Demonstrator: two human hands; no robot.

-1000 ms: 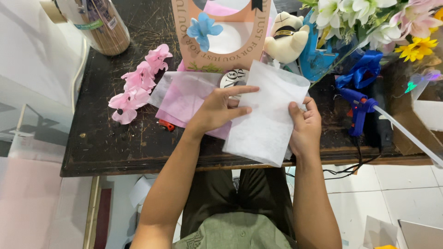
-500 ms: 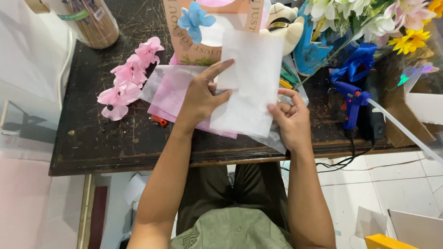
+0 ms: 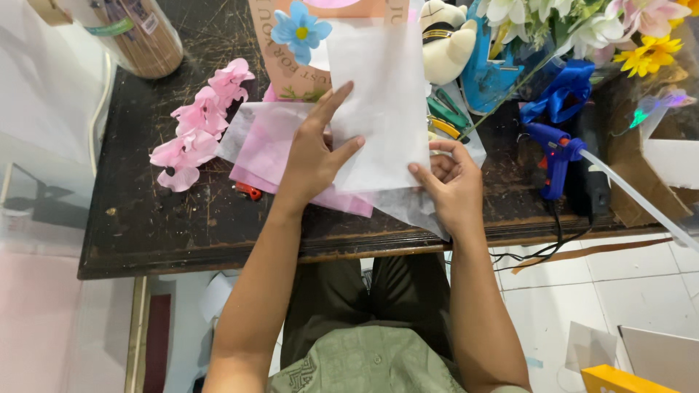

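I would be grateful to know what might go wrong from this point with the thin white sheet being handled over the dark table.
The thin white translucent sheet is pinned only by the left hand and pinched at its lower corner by the right hand, so it may crease or tear. The blue glue gun stands close on the right; if hot, it could mark the sheet. The pink paper sheets underneath might slide.

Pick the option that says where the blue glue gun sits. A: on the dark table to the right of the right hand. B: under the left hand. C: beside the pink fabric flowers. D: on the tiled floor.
A: the blue glue gun stands on the dark table just right of the right hand, which pinches the white paper sheet.
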